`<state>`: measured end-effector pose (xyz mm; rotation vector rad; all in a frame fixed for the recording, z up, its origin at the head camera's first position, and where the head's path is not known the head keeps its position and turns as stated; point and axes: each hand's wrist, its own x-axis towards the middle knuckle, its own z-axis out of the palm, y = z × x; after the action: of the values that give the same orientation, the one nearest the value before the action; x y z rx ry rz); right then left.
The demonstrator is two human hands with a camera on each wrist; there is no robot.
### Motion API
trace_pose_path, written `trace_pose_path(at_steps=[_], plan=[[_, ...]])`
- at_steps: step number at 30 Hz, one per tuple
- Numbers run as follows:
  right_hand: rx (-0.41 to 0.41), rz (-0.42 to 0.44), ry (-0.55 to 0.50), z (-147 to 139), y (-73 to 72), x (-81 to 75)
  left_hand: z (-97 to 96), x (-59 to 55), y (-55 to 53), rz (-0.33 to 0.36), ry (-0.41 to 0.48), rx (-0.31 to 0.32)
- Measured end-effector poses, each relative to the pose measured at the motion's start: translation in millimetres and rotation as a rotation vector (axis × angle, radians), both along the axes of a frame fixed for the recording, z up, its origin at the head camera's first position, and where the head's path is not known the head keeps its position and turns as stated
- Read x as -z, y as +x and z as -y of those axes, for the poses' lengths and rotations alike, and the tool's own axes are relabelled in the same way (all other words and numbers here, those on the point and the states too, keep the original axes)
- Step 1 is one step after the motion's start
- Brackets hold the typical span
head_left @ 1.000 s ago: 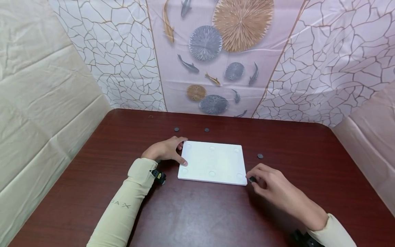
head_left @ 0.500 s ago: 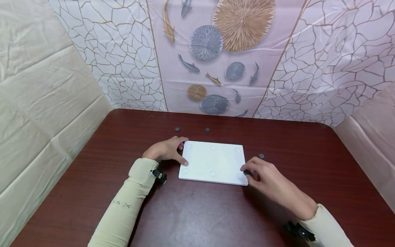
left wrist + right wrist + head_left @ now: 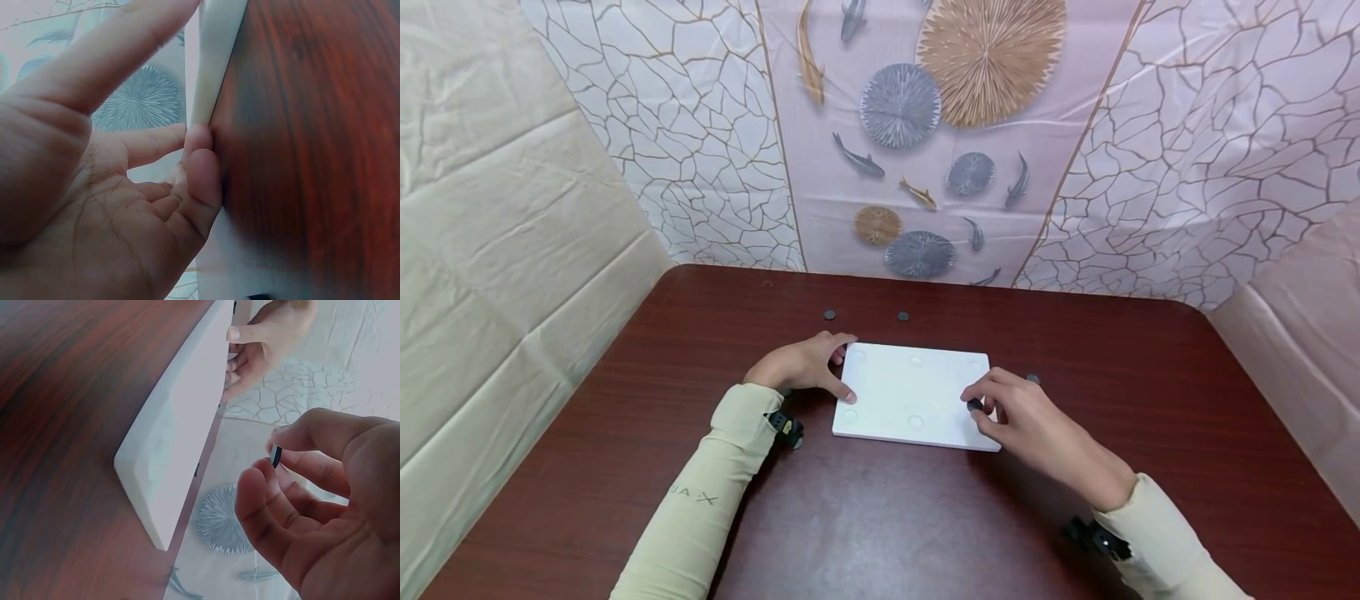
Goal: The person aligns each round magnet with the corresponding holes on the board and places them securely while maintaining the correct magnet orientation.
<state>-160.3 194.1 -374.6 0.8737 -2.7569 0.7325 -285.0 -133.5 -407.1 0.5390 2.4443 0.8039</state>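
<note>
Right hand (image 3: 1028, 421) moved leftward, pinching 1 disc (image 3: 974, 405) | left hand (image 3: 797, 365) spread on 1 board (image 3: 917, 390) | 2 discs (image 3: 830, 315) behind it

Clear tabletop (image 3: 887, 517) lies before the white board (image 3: 917, 390), whose left edge the left fingers (image 3: 204, 178) block.

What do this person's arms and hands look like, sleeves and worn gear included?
The left hand and right hand are ungloved. The left sleeve and right sleeve are pale cream, and dark lettering marks the left one. A black device sits at each wrist.
</note>
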Motion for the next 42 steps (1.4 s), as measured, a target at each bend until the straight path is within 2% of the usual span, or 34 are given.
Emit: trace_pose_path(at_steps=[7,29,42], plan=[[0.01,0.037,-0.006,9,-5.7,-2.7,-0.7,1.4,0.4,0.022,0.02,-0.02],[-0.01,0.038,0.032,18,-20.8,-4.3,0.2,1.5,0.9,0.008,0.027,-0.021],[-0.01,0.061,0.05,29,-38.2,-5.3,-1.8,1.2,-0.1,0.015,0.026,-0.018]])
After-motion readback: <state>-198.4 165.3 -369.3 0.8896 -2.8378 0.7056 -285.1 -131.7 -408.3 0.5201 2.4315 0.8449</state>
